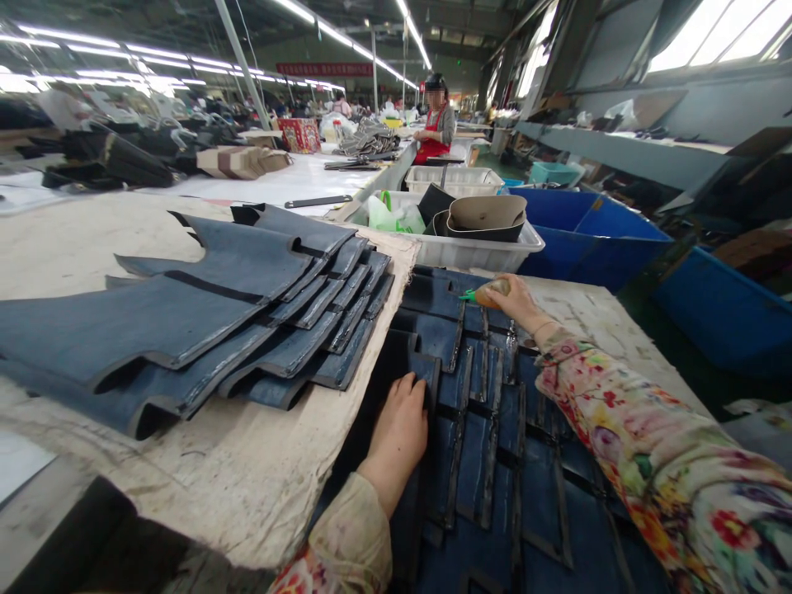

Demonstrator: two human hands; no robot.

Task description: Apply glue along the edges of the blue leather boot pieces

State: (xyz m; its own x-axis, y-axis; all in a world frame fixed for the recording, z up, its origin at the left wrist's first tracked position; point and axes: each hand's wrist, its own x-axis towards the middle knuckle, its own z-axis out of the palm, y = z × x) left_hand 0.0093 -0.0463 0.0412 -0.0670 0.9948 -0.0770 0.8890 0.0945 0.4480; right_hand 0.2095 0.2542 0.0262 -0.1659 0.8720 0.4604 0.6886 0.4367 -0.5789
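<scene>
My left hand (401,427) lies flat, fingers stretched out, on a layer of overlapping dark blue leather pieces (495,445) spread on the lower bench. My right hand (516,301) reaches to the far end of that layer and grips a small amber glue bottle with a green tip (486,294), its nozzle down on a piece. A second fan of dark blue cut pieces (235,313) is stacked on the raised cream-covered table (235,470) to the left.
A white plastic crate (488,247) with rolled tan and black material stands behind the bench. Blue bins (587,235) sit on the floor to the right. A person in a red apron (433,124) works far along the table, among piles of dark material.
</scene>
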